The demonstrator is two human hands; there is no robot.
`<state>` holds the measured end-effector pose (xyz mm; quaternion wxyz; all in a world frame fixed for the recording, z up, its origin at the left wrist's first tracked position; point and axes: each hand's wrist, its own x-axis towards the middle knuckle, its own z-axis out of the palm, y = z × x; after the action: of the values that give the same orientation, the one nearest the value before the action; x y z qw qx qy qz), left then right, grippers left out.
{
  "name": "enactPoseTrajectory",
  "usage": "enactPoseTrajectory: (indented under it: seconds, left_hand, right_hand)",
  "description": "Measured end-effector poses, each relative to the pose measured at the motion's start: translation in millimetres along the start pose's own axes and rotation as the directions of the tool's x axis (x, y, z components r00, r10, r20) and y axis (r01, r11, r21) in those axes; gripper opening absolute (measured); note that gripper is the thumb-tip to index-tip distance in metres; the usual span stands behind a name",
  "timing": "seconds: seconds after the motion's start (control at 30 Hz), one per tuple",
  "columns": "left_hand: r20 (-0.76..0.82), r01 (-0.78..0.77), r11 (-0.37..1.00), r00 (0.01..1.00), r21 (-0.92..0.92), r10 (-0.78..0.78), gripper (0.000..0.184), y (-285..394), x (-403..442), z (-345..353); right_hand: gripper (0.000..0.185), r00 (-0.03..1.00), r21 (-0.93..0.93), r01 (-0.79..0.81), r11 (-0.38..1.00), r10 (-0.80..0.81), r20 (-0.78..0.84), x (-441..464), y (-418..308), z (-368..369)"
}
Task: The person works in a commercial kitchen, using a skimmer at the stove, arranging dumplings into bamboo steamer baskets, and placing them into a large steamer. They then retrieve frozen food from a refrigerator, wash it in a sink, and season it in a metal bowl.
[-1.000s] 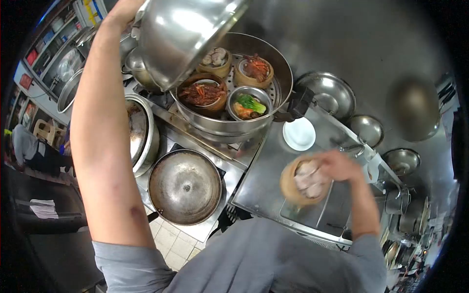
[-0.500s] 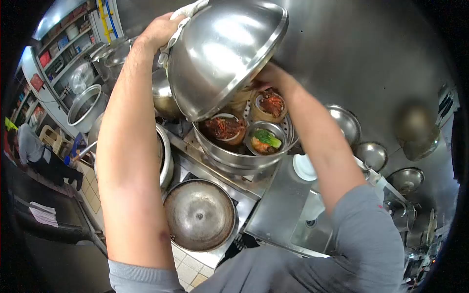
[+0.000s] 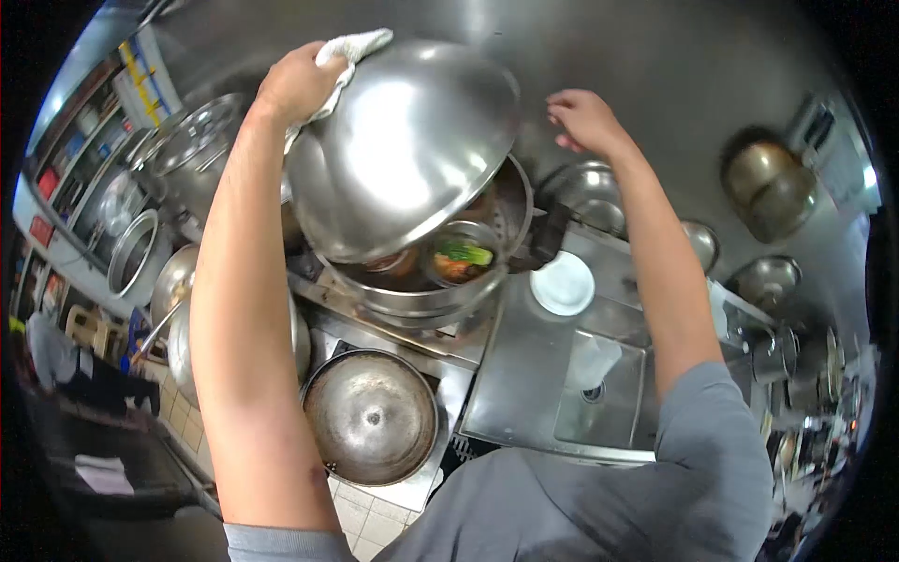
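Observation:
My left hand (image 3: 298, 82) grips a white cloth (image 3: 356, 45) at the upper left side of a large domed steel lid (image 3: 403, 140). Tilted, the lid hangs over a round steel steamer pot (image 3: 421, 302) and hides much of its inside; the grip on the lid is behind the cloth and dome. Below the lid's rim a metal bowl with green vegetable and orange-brown food (image 3: 463, 258) shows in the pot. To the right of the lid, my right hand (image 3: 585, 122) is in the air, fingers loosely curled and apart, holding nothing.
An empty wok (image 3: 371, 417) sits on the near burner. A white plate (image 3: 562, 284) lies on the steel counter beside a sink (image 3: 599, 412). Steel bowls (image 3: 585, 199) stand along the back right. Big pots (image 3: 192, 150) are at left, and a person (image 3: 70, 361) is farther off.
My right hand has come out from under the lid and moved up and right. The lid is lower over the pot, covering more of the food; my left hand still holds it with the cloth.

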<state>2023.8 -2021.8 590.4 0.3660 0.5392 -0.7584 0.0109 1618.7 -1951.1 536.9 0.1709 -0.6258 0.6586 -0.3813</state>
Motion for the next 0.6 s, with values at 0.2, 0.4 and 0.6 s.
enactPoseTrajectory:
  seconds: [0.2, 0.4, 0.6]
  left_hand:
    - [0.203, -0.052, 0.934, 0.979, 0.353, -0.022, 0.058, 102, -46, 69]
    - [0.16, -0.111, 0.886, 0.986, 0.45, 0.043, 0.066, 132, -64, 72]
    - [-0.219, -0.245, 0.823, 0.964, -0.513, 0.151, 0.023, 296, -261, 209]
  right_hand:
    - [0.014, 0.803, 0.362, -0.593, 0.719, 0.561, 0.202, -229, 299, -62]
    - [0.017, 0.52, 0.916, -0.392, 0.086, 0.842, 0.144, -373, 546, -39]
    - [0.01, 0.544, 0.897, -0.426, 0.113, 0.825, 0.154, -309, 572, 16]
